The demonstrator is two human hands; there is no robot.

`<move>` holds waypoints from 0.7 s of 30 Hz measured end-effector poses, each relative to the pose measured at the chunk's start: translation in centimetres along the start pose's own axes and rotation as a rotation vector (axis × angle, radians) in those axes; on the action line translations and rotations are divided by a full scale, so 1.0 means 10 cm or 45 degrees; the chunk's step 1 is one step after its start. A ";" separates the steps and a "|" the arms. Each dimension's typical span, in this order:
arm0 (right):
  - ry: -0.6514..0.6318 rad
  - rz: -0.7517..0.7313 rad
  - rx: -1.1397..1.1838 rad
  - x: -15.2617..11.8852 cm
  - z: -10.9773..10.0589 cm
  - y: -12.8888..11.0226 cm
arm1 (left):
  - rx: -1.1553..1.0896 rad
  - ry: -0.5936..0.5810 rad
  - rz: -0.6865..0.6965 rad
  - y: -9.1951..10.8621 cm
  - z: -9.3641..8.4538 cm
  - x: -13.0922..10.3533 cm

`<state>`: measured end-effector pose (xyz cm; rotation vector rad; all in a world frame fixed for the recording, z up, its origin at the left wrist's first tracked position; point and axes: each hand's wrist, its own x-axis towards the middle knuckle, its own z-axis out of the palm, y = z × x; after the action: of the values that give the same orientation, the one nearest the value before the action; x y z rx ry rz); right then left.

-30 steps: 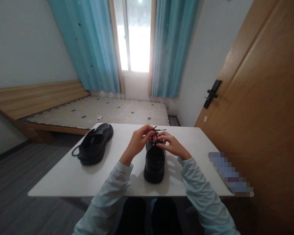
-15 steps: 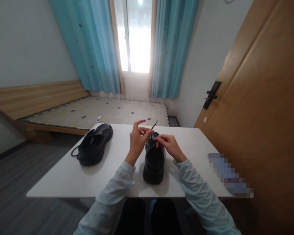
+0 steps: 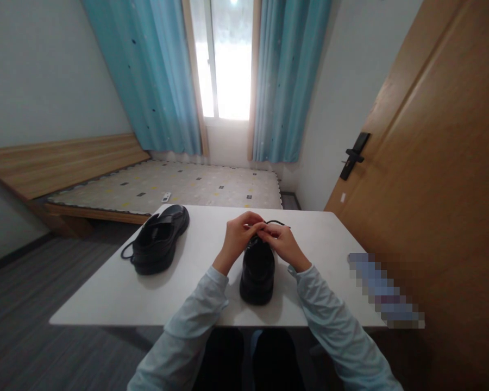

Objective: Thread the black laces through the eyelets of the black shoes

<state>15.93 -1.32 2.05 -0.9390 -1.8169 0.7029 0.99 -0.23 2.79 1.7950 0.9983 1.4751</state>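
A black lace-up shoe [image 3: 257,277] stands on the white table [image 3: 212,304] in front of me, heel toward me. Over its lacing, my left hand [image 3: 242,233] and my right hand [image 3: 280,238] meet with their fingertips together. Both are closed in a pinch on the black shoelace [image 3: 277,222], whose loose end sticks out to the right beyond the right fingers. My fingers hide the shoe's front and most of the lacing. To the left, the other black shoe [image 3: 157,260] lies apart from my hands, its lace hanging toward the table's left edge.
A blurred-out bluish item [image 3: 381,288] lies along the table's right edge. Beyond the table are a low bed [image 3: 195,182] with a small white remote-like object [image 3: 167,197] on it, and blue curtains [image 3: 167,81]. A wooden door [image 3: 440,163] stands at the right.
My left hand's raised fingers have folded down and moved right to meet my right hand. The lace end that pointed up now lies toward the right.
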 end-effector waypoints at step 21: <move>0.186 0.104 0.154 0.00 -0.05 0.12 | -0.204 -0.494 -0.295 -0.17 -0.19 -0.04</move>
<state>16.69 -0.64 1.32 -0.9629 -1.5980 0.7665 -1.20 0.30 1.53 1.6990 0.8312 0.9880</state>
